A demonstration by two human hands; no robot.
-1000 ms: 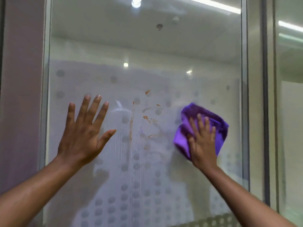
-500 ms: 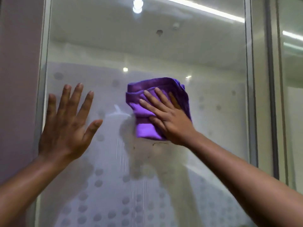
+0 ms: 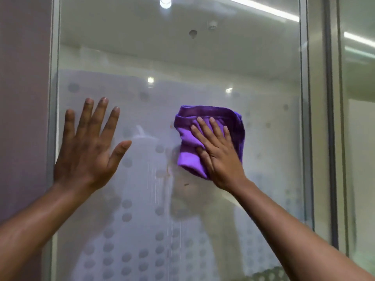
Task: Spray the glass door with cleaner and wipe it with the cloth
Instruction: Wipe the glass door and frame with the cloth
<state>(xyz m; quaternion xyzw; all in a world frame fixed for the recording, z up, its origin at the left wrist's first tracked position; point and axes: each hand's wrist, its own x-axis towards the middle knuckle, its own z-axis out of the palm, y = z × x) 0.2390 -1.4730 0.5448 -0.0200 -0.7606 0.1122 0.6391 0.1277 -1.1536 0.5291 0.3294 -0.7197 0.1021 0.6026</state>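
The glass door [image 3: 263, 179] fills the view, frosted with grey dots and streaked by thin drips near its middle. My right hand [image 3: 218, 155] presses a folded purple cloth [image 3: 188, 142] flat against the pane at centre right. Faint brownish smears [image 3: 168, 171] remain just left of and below the cloth. My left hand [image 3: 89, 147] lies flat on the glass at the left, fingers spread, holding nothing. No spray bottle is in view.
A metal frame [image 3: 53, 118] edges the door on the left beside a mauve wall [image 3: 22, 118]. Another frame post [image 3: 304, 118] and a second glass panel [image 3: 361, 138] stand at the right. Ceiling lights reflect in the upper pane.
The cloth swept from centre right up and left across the brown stains, then shifted back right and lower. Most stains have gone. My left hand stayed pressed on the glass.
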